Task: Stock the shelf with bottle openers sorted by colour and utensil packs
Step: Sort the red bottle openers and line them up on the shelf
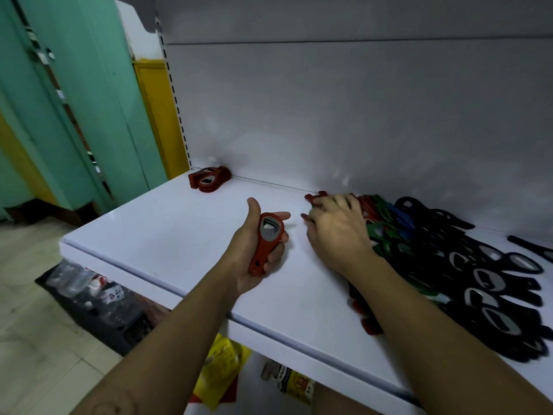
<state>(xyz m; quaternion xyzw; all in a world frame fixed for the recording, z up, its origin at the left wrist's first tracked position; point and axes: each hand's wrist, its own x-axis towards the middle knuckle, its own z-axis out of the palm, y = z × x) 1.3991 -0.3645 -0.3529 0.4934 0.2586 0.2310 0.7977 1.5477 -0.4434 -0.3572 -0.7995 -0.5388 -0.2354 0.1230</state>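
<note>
White shelf board (167, 235) and a plain grey back panel (329, 115) fill most of what I see. My left hand (241, 259) is wrapped around a red bottle opener (267, 238), thumb up, the metal head pointing away from me, held just above the board. My right hand (338, 232) lies palm down on the near edge of the mixed pile (434, 259), fingertips among the red pieces at its left end. Whether they are pinching one I cannot tell, since the fingers cover it. Beyond that hand the pile runs to my right: a few green openers (380, 232), some blue ones (401, 218), then a large spread of black ones (493, 283), all overlapping and unsorted. In the far left corner, against the panel, sits a small stack of red openers (209, 178), the only sorted group so far. I judge the job to be at an early stage: red is begun, the other colours are not separated, and no utensil packs are on this board. Yellow packets (221, 366) hang below the shelf, and a dark crate (95, 298) of goods sits on the floor.
</note>
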